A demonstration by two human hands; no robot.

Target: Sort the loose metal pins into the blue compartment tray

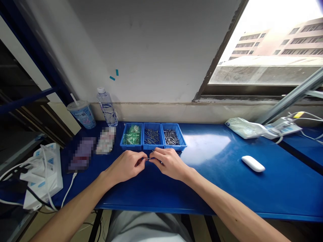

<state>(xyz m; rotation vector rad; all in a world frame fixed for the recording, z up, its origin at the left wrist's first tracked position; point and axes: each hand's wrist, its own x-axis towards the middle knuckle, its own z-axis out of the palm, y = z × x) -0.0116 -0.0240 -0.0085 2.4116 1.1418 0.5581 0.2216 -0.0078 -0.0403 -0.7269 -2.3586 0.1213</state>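
At the centre of the frame, the left hand [128, 164] has thumb and index finger closed in a pinch on one end of a thin metal piece [148, 158]. The right hand [173, 164] meets it from the other side, fingers curled and fingertips drawn together at the piece's other end; whether its palm holds more is hidden. The piece looks to be mid-handling: held in the air between the hands, not set down, and whether its parts are joined cannot be told.

Just beyond, in a row, stand a left bin [131, 147] of green packets [132, 137], a middle bin [153, 147] with a loose layer of slender metal parts [151, 137], and a right bin [175, 148] heaped with shiny metal parts [171, 137]. Judging by these stocks, much is left. No separate pile of finished pieces shows on the tabletop [207, 191]; a white case [253, 163] lies at right.
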